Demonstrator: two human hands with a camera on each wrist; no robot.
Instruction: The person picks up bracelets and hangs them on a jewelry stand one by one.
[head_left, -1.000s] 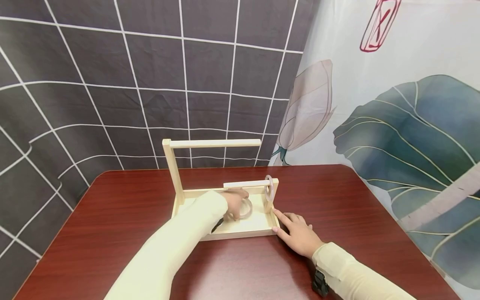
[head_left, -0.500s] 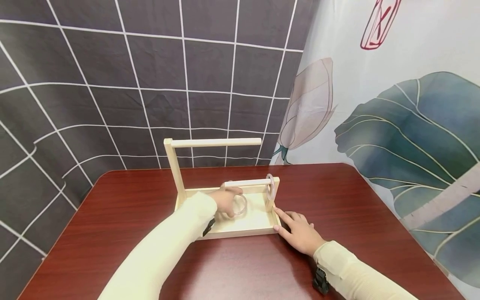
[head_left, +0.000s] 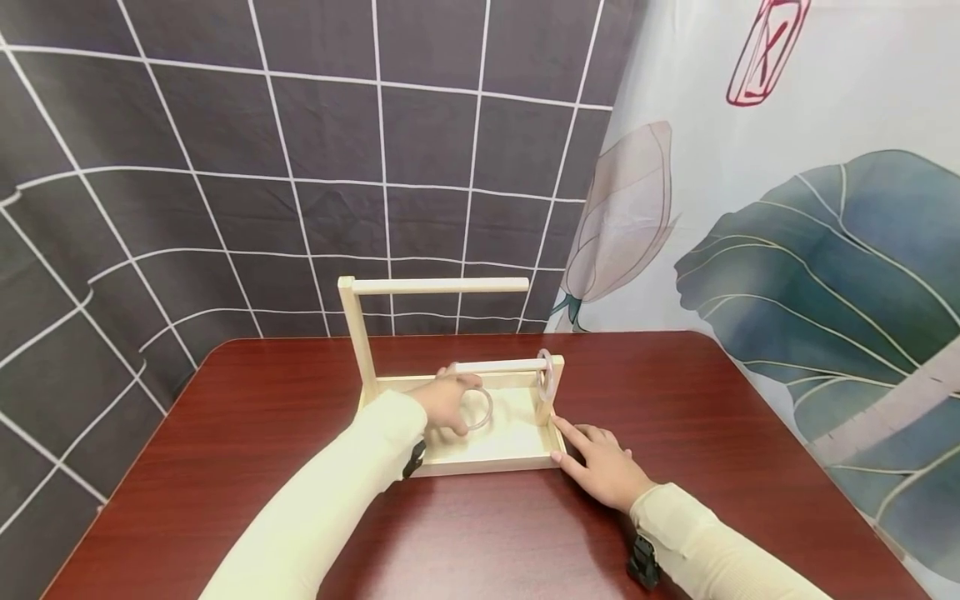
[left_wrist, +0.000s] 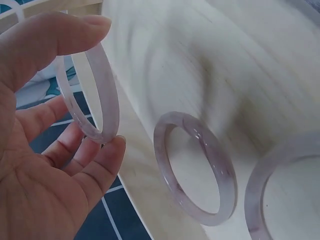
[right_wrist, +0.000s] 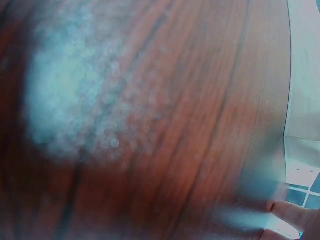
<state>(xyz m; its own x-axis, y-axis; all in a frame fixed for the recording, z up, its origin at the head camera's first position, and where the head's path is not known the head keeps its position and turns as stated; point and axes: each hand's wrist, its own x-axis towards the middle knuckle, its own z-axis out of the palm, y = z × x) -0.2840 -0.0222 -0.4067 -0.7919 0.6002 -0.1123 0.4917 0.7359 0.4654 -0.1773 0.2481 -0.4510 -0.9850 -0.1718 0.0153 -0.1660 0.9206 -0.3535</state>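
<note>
I count four smooth, glossy, pale lilac bangles. My left hand (left_wrist: 45, 170) pinches one bangle (left_wrist: 108, 92) between thumb and fingertips over the wooden tray (head_left: 495, 465); two more bangles (left_wrist: 226, 175) lie on its pale-grained floor, and a fourth bangle (head_left: 551, 379) hangs on the lower bar (head_left: 498, 366) of two. My right hand (head_left: 606, 473) rests fingers extended, touching the tray's right end on the red-brown wood-grained table (head_left: 480, 533).

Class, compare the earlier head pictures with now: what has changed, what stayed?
The left hand, pinching a ring, has shifted left with it over the tray, toward the tall post. Unchanged: the right hand touches the tray's end; another ring hangs on the short bar.
</note>
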